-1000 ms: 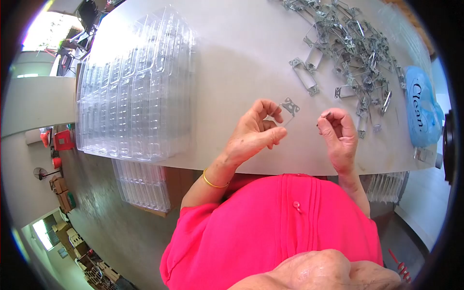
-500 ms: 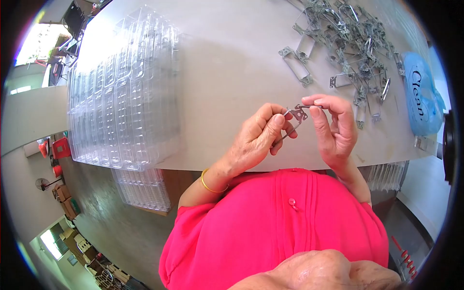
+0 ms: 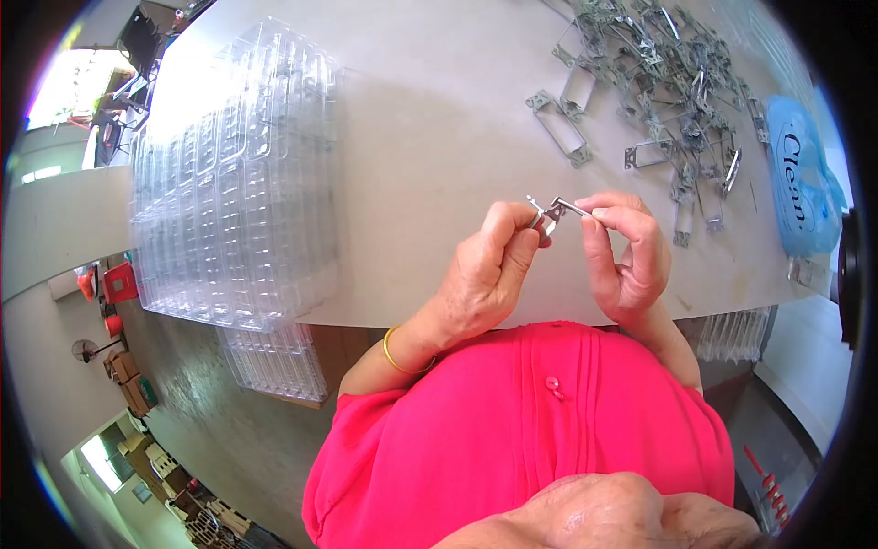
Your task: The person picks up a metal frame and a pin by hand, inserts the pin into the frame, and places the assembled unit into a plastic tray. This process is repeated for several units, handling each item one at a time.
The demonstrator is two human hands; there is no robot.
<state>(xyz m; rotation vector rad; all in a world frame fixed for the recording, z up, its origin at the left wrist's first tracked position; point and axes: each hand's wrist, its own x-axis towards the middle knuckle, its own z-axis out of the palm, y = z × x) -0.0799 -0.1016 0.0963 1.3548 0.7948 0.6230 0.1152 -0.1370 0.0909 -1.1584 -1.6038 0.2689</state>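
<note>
We pinch one small metal bracket [image 3: 551, 212] between left hand [image 3: 483, 274] and right hand [image 3: 625, 252], above the table [image 3: 439, 137] edge. Bracket pile [image 3: 668, 73] ahead-right, clear trays [image 3: 233, 174] left, probably stacked.

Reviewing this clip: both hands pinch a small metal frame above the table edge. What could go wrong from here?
1. The metal frame is pinched only at fingertips by the left hand and right hand, near the table edge; a slip could drop it into the lap or onto the floor.
2. Its thin stamped edges might nick a finger.
</note>
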